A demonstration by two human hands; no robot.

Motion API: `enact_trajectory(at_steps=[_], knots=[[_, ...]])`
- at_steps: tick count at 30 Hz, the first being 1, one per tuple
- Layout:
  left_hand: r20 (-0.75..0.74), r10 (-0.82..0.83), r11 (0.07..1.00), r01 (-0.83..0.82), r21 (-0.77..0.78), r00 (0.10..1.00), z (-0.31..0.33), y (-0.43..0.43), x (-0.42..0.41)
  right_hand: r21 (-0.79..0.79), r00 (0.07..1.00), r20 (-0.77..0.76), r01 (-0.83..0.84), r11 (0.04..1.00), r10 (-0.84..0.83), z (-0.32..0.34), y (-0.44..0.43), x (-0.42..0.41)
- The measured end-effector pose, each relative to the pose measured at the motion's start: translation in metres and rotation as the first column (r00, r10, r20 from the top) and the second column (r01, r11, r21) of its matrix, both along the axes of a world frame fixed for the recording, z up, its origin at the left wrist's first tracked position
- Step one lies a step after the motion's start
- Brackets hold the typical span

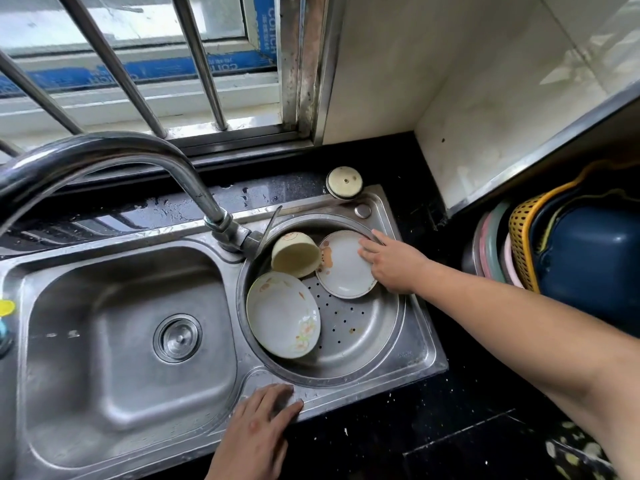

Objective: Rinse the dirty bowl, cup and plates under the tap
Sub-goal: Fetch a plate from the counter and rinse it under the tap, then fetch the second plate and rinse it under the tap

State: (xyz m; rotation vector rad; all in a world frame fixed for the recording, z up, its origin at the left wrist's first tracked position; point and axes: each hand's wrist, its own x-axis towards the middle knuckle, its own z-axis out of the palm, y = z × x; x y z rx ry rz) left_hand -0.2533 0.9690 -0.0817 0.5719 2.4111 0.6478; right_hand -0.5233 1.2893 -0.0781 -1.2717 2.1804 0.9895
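Note:
In the round right basin (377,344) lie a flowered white plate (282,315) leaning at the left, a cream cup (296,254) on its side at the back, and a small stained white plate (343,268) at the right. My right hand (393,263) grips the small plate's right edge, fingers spread on its face. My left hand (258,429) rests flat on the sink's front rim, holding nothing. The steel tap (114,150) arches toward the left; no water is running. A utensil handle (272,221) sticks up behind the cup.
The big left basin (86,341) holds only its drain strainer (177,337). A round cream lid (344,182) sits at the sink's back corner. Stacked coloured plates and baskets (540,251) fill a rack at the right. A barred window stands behind.

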Motion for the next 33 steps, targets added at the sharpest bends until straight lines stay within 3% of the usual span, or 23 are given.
enact_trajectory(at_steps=[12,16,17,18,20,21,23,26,28,30,33], knots=[[-0.034,-0.051,0.999,0.051,-0.015,0.998,0.005,-0.004,-0.001,0.096,0.991,-0.027,0.136,0.986,-0.134,-0.007,-0.001,0.025],[-0.060,-0.059,0.998,0.057,-0.031,0.996,0.010,-0.003,-0.001,-0.051,0.914,0.039,0.405,0.913,-0.404,-0.001,-0.016,0.044],[-0.072,-0.062,0.998,0.060,-0.036,0.995,0.012,-0.002,-0.001,-0.135,0.833,0.100,0.553,0.822,-0.544,0.001,-0.023,0.053],[-0.085,-0.066,0.997,0.063,-0.038,0.994,0.013,-0.002,0.000,-0.228,0.711,0.194,0.703,0.673,-0.676,0.004,-0.029,0.064],[-0.095,-0.065,0.997,0.062,-0.034,0.993,0.015,-0.004,0.001,-0.371,0.339,0.466,0.913,0.167,-0.817,0.014,-0.045,0.092],[-0.085,-0.061,0.998,0.059,-0.028,0.995,0.016,-0.006,0.001,-0.390,0.177,0.581,0.917,-0.081,-0.794,0.021,-0.054,0.109],[-0.063,-0.058,0.998,0.058,0.003,0.996,0.020,-0.010,0.000,-0.392,0.004,0.716,0.830,-0.397,-0.698,0.035,-0.072,0.146],[-0.078,-0.091,0.995,0.094,0.038,0.993,0.028,-0.017,-0.002,-0.377,-0.126,0.818,0.621,-0.687,-0.562,0.047,-0.093,0.211],[-0.072,-0.146,0.988,0.148,0.035,0.987,0.035,-0.022,-0.002,-0.280,-0.241,0.874,0.458,-0.844,-0.421,0.049,-0.102,0.258],[-0.024,-0.216,0.976,0.217,0.011,0.976,0.042,-0.023,0.002,-0.153,-0.350,0.899,0.314,-0.937,-0.264,0.048,-0.110,0.308],[0.099,-0.367,0.930,0.368,0.009,0.925,0.045,-0.020,0.022,-0.008,-0.453,0.889,0.128,-0.992,-0.065,0.052,-0.126,0.391]])
